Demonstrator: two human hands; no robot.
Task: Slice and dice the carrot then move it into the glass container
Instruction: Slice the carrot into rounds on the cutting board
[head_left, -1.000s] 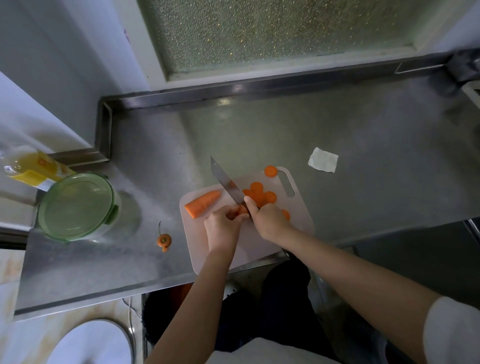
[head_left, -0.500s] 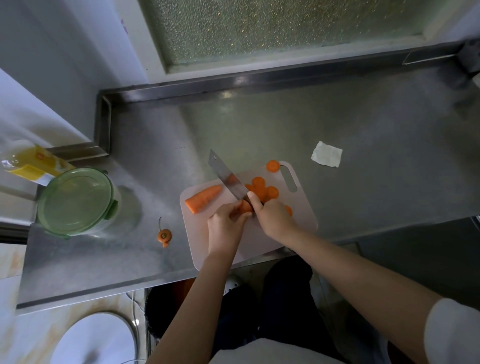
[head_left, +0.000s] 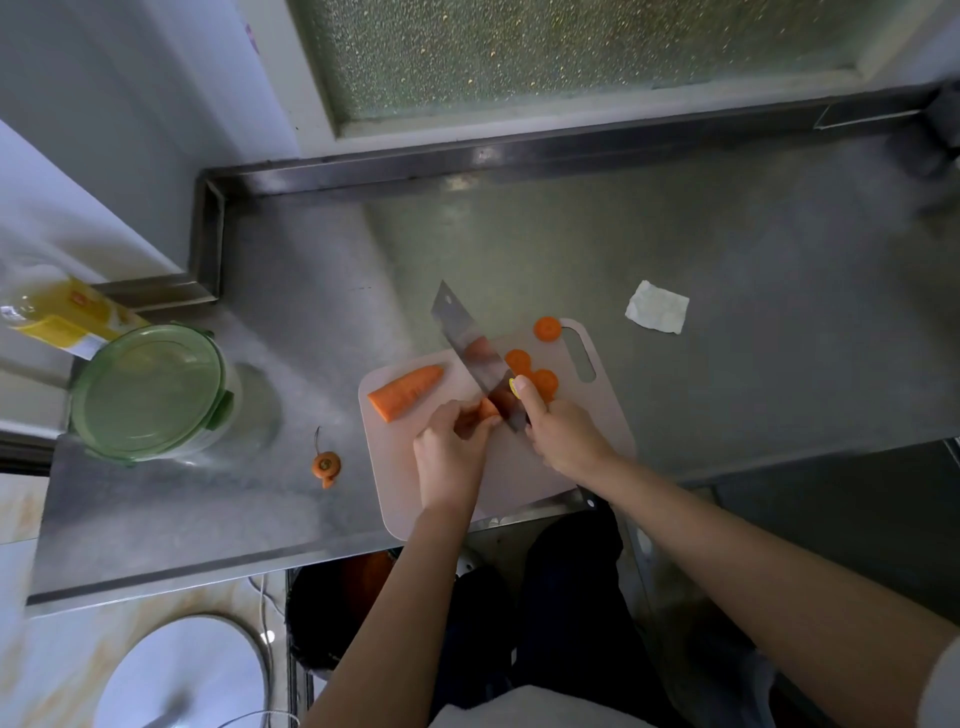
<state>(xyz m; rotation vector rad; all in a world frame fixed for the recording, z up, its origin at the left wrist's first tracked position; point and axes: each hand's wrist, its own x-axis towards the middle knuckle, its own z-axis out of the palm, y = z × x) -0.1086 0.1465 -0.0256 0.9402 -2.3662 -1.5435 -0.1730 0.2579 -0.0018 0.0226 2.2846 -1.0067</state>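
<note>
The right hand still grips the broad steel knife against the orange carrot stub the left hand keeps pinching.

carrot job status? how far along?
Done: the top end is cut off and lies on the counter. A few rounds lie on the cutting board.
In hand: the left hand holds a carrot chunk while the right hand grips the knife across it.
Left: the tapered piece is uncut, nothing is diced, and the glass container is closed.
</note>
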